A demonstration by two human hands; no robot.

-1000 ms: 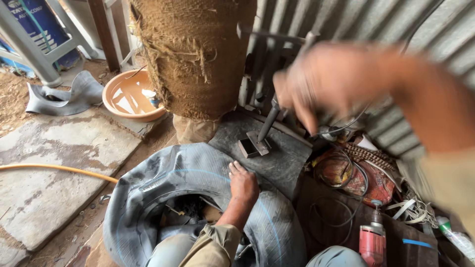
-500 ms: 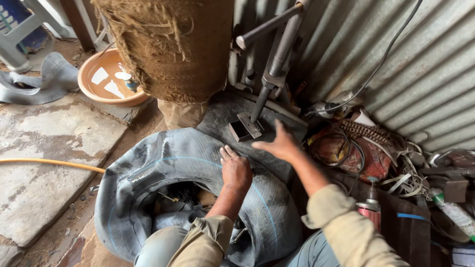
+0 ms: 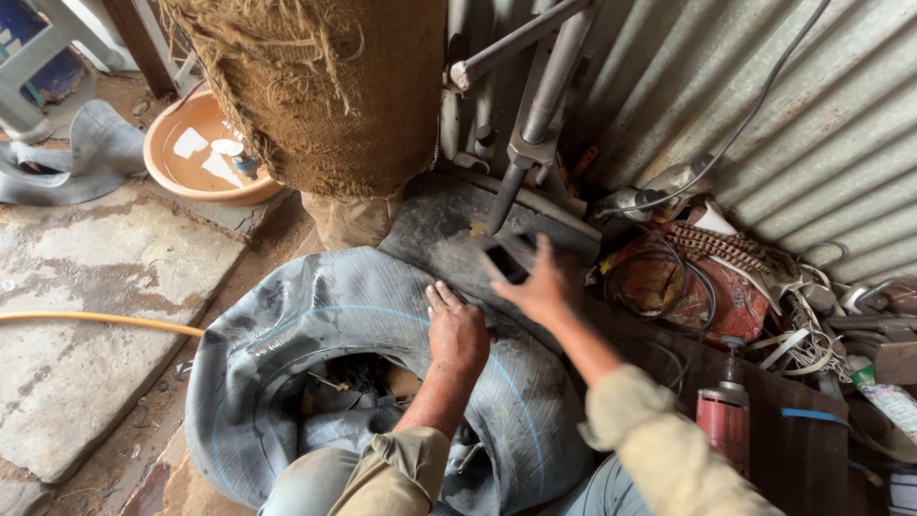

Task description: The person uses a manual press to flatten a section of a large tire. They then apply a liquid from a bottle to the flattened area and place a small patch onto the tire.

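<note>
A dirt floor (image 3: 115,382) carries a grey inner tube (image 3: 315,315), orange bowl (image 3: 196,158), yellow hose (image 3: 95,320).

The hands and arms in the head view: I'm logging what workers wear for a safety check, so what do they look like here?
Both hands are bare, with no gloves, rings or watch visible. The left hand and right hand each lead to a bare forearm. Both arms wear loose khaki-tan sleeves pushed or rolled up near the elbow, in plain cloth without visible markings. The right hand looks slightly blurred.

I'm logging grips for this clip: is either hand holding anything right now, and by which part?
Nothing is gripped. The left hand lies flat on the inner tube; the right hand, fingers spread and blurred, hovers by the press foot.
</note>
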